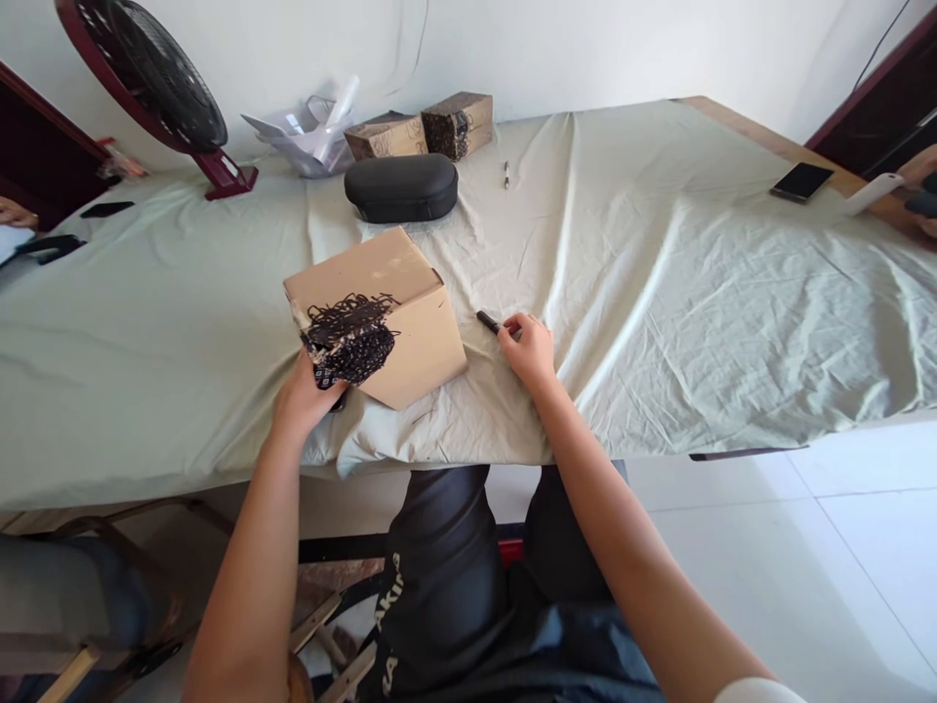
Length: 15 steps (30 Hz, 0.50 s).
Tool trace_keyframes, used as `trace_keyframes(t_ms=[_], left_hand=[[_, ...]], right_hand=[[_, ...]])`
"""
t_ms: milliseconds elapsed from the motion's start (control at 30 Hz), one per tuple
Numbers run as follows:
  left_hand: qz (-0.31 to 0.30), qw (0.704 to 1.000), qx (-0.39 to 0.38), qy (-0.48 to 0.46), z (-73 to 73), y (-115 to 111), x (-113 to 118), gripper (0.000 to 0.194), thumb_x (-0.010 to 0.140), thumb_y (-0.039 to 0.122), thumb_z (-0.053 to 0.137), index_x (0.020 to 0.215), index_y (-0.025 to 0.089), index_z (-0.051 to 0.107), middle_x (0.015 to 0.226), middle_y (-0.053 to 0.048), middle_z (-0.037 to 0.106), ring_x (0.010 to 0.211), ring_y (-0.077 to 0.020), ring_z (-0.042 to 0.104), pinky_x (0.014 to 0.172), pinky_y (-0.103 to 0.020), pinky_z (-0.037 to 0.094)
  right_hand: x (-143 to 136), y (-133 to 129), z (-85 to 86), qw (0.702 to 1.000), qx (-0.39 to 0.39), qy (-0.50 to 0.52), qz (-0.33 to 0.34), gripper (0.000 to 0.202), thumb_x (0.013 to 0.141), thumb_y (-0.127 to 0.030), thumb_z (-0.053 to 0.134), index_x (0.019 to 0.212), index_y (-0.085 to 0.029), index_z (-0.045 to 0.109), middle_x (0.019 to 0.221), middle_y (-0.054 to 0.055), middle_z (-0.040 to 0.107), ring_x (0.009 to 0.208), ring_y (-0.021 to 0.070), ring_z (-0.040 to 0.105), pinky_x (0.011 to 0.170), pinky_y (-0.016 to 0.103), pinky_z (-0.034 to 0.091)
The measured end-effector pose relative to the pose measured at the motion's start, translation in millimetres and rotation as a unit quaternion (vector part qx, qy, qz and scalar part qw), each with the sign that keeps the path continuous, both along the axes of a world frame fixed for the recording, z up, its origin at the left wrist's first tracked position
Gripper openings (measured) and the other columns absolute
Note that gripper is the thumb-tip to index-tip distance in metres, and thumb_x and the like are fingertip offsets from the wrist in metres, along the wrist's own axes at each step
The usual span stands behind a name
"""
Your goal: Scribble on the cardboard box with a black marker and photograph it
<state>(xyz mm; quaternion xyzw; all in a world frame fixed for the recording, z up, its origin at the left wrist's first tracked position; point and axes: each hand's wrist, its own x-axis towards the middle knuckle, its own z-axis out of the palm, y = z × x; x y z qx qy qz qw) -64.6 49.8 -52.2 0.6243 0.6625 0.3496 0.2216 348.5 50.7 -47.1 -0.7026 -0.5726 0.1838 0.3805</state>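
A brown cardboard box (428,342) stands turned at an angle on the cloth-covered table, with dense black scribbles across its near left edge and corner. My left hand (302,395) grips the box at its lower left corner; some of its fingers are hidden. A small dark patterned piece shows beside those fingers, and I cannot make out what it is. To the right of the box, my right hand (528,350) pinches a black marker pen (488,321) between thumb and fingers. The marker lies low over the cloth, apart from the box.
Behind the box lies a black zip case (401,187). Farther back are two small cardboard boxes (468,122), a white basket (311,146) of papers and a fan (165,88). A pen (506,175) and phone (800,182) lie rightward. Other people's hands (920,171) show at both edges.
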Motion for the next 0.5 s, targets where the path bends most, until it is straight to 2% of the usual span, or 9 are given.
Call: trace_keyframes(t_ms=[67,133,267,333,433,500], left_hand=[[0.014,1.000,-0.007,0.014,-1.4,2,-1,0.050,0.074,0.042,0.089,0.117,0.023,0.073,0.158,-0.015,0.063,0.157,-0.0537,0.044,0.135,-0.071,0.025],[0.028,0.999,-0.006,-0.014,-5.1,3,-4,0.038,0.084,0.043,0.078,0.116,0.024,0.074,0.156,-0.012,0.066,0.155,-0.0507,0.049,0.134,-0.071,0.027],[0.028,0.999,0.004,-0.044,-11.7,2,-9,0.038,0.085,0.038,0.073,0.122,0.027,0.074,0.147,-0.009,0.072,0.158,-0.0420,0.048,0.139,-0.059,0.026],[0.034,0.997,0.006,-0.063,-12.0,1,-9,0.036,0.087,0.038,0.071,0.121,0.028,0.075,0.143,-0.008,0.074,0.160,-0.0408,0.046,0.140,-0.057,0.025],[0.039,0.996,0.008,-0.074,-8.7,0,-6,0.030,0.091,0.042,0.069,0.116,0.026,0.076,0.145,-0.009,0.073,0.158,-0.0431,0.047,0.138,-0.061,0.026],[0.034,0.998,0.004,-0.055,-5.2,0,-3,0.032,0.084,0.043,0.078,0.111,0.025,0.076,0.150,-0.011,0.070,0.155,-0.0478,0.049,0.136,-0.065,0.027]], right_hand=[[0,0,-0.2,1.000,-0.002,0.001,0.002,0.008,0.093,-0.028,0.058,0.092,-0.025,0.065,0.103,0.008,0.077,0.104,0.0271,0.068,0.101,0.046,0.044],[0,1,-0.7,1.000,-0.003,0.000,0.001,0.009,0.093,-0.029,0.058,0.093,-0.024,0.066,0.103,0.008,0.077,0.104,0.0274,0.068,0.101,0.046,0.044],[0,2,-1.8,1.000,-0.002,0.001,-0.001,0.008,0.093,-0.028,0.059,0.093,-0.024,0.066,0.103,0.008,0.077,0.104,0.0273,0.068,0.101,0.046,0.043],[0,2,-1.9,1.000,0.000,0.004,-0.002,0.008,0.094,-0.028,0.059,0.094,-0.024,0.066,0.103,0.007,0.077,0.103,0.0266,0.068,0.101,0.046,0.044],[0,1,-1.4,1.000,0.001,0.006,-0.002,0.008,0.094,-0.028,0.059,0.093,-0.024,0.065,0.103,0.007,0.077,0.102,0.0262,0.069,0.100,0.045,0.044],[0,1,-0.9,1.000,0.001,0.006,-0.002,0.007,0.094,-0.028,0.059,0.093,-0.024,0.065,0.103,0.007,0.078,0.104,0.0265,0.069,0.100,0.045,0.044]])
